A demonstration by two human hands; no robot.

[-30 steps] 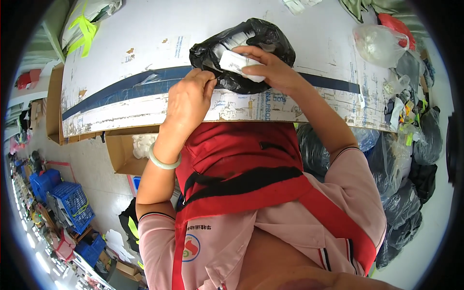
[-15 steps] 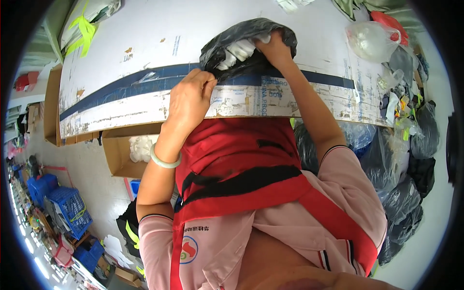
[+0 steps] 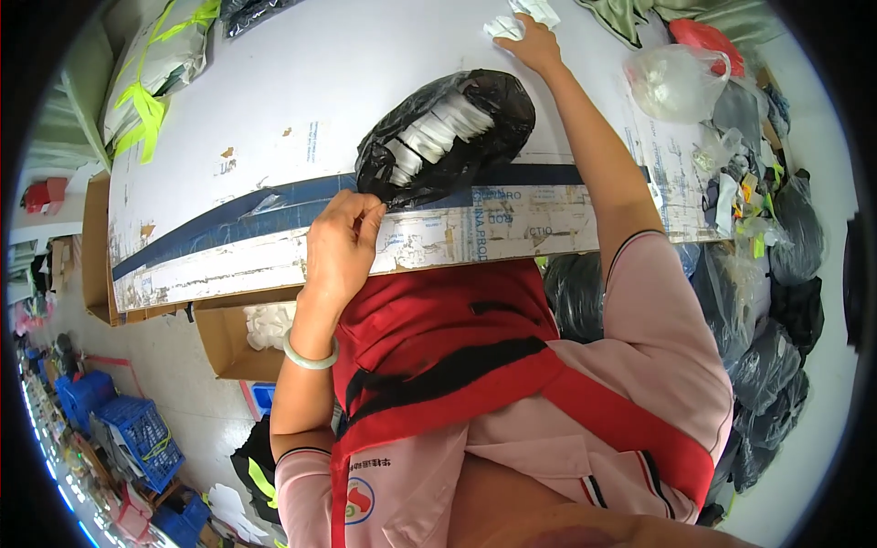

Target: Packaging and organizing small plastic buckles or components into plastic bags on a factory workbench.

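My left hand (image 3: 343,239) pinches the near left edge of a black plastic bag (image 3: 502,137). The bag lies on its side on the table, and a row of folded white pieces (image 3: 438,137) shows through its mouth. Stretched out to the far side of the table, my right hand (image 3: 533,46) has its thumb and fingers round a small white bundle (image 3: 502,27). Another white bundle (image 3: 541,11) lies beside the fingers. What the white pieces are made of is too small to tell.
The white tabletop (image 3: 265,110) has blue tape along its near part. A clear bag (image 3: 676,82) and a red bag (image 3: 705,44) lie at the right. Bags with neon-yellow straps (image 3: 142,114) sit far left. An open carton (image 3: 224,342) stands below the table's edge.
My right hand has left the black bag and reached forward to the white bundles at the far side. The bag lies flatter, its white contents more exposed. My left hand still pinches its edge.
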